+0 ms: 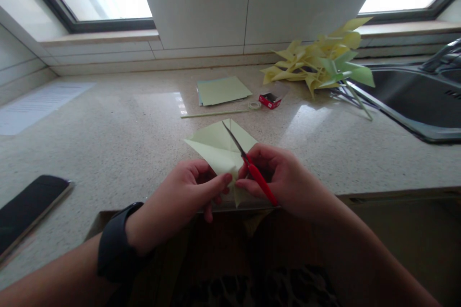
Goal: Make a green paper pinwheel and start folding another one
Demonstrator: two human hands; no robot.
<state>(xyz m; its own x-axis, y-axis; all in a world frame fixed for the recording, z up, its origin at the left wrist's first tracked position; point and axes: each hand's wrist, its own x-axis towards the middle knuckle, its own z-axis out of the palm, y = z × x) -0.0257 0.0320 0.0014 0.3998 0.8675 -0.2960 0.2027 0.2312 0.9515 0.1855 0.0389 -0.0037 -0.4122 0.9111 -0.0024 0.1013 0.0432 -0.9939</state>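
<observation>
A pale yellow-green sheet of paper (212,136), creased and partly slit, is held over the counter's front edge. My left hand (192,184) pinches its near left part between thumb and fingers. Scissors (257,177) with red handles rest in my right hand (279,172), their blades pointing away and to the left across the paper. The right thumb and fingertips come together at the paper's near corner, close to the left thumb. Whether they also grip the paper there I cannot tell.
Beyond the paper lie a thin stick (214,114), stacked coloured sheets (225,90), a small coil (254,105) and a red box (269,100). Paper pinwheels (317,64) are heaped beside the sink (406,100). At left are a phone (30,211) and a printed sheet (39,103).
</observation>
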